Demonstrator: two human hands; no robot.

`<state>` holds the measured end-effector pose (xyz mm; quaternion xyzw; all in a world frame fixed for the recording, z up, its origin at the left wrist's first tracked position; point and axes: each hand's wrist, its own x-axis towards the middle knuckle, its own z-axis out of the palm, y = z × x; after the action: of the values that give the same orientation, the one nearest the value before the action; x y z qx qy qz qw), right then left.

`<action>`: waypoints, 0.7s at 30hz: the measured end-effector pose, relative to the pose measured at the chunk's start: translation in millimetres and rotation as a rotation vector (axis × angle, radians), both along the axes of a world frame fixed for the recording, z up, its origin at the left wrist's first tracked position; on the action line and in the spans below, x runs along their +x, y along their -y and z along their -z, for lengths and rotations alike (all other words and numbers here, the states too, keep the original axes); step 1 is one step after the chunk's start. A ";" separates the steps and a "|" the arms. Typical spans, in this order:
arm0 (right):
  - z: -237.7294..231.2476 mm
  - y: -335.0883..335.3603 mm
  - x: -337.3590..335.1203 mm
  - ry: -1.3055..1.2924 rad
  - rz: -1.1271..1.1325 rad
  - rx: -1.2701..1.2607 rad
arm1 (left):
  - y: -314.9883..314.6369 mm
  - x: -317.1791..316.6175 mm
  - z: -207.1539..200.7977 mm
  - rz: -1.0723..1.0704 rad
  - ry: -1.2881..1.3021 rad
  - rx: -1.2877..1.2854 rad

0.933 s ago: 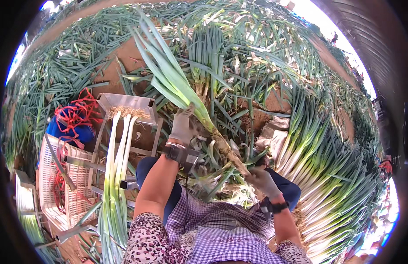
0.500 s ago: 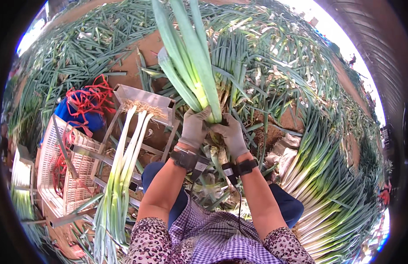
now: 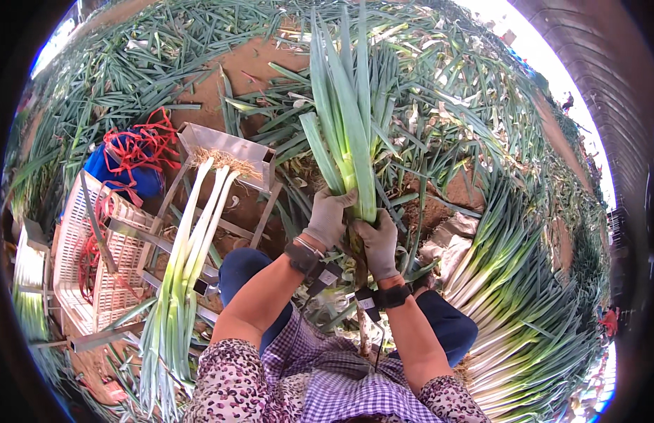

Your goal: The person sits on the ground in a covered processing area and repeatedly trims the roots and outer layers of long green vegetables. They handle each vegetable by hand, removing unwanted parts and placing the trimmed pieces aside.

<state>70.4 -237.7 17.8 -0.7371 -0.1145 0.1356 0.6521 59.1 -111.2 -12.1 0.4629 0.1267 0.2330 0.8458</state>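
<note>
Nearby, metal rack point(image 3: 232, 146) cradles trimmed leeks point(image 3: 186, 261).

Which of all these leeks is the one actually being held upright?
The leek gripped by both gloved hands, left hand and right hand; the rest lie flat.

The person sits amid cut leaves that cover the ground point(image 3: 221, 70) on all sides. Straight ahead, both hands hold one leek point(image 3: 348, 134) upright, the left hand point(image 3: 327, 218) just left of the right hand point(image 3: 378, 243), the two touching around its stem. To the left, several leeks point(image 3: 186, 261) lie lengthwise in a metal trough rack point(image 3: 232, 151), roots at the far end. Further left sits a plastic crate point(image 3: 80, 268), with a tangle of cord point(image 3: 140, 148) behind it. To the right, a stack of trimmed leeks point(image 3: 517, 296) lies beside the person's knee point(image 3: 447, 324).
</note>
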 end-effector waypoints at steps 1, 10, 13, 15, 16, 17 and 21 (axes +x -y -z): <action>-4.9 -1.5 -8.0 0.073 0.006 -0.053 | -5.5 3.9 14.5 -0.027 -0.017 -0.046; 49.2 133.1 -41.7 -0.512 -0.050 -0.058 | -54.8 -13.0 -33.1 0.153 -0.117 0.086; 108.5 184.0 -0.2 -0.255 0.020 -0.479 | -38.8 -0.3 -15.4 0.215 -0.059 -0.184; 46.9 126.1 4.2 0.268 0.100 -0.791 | -41.4 -8.6 -16.9 0.163 -0.083 -0.037; 24.2 101.8 4.1 0.417 0.045 -0.697 | -38.1 -7.4 -24.1 0.177 -0.022 -0.190; 9.0 76.7 2.4 0.563 -0.016 -0.592 | -37.7 -6.6 -28.0 0.184 0.036 -0.339; -11.7 18.7 -6.9 0.606 -0.086 -0.489 | -38.0 -13.8 -54.9 0.280 0.113 -0.275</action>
<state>63.5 -256.4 29.5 -0.8718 -0.2970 -0.0375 0.3878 45.3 -73.1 42.8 0.3426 0.0442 0.1194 0.9308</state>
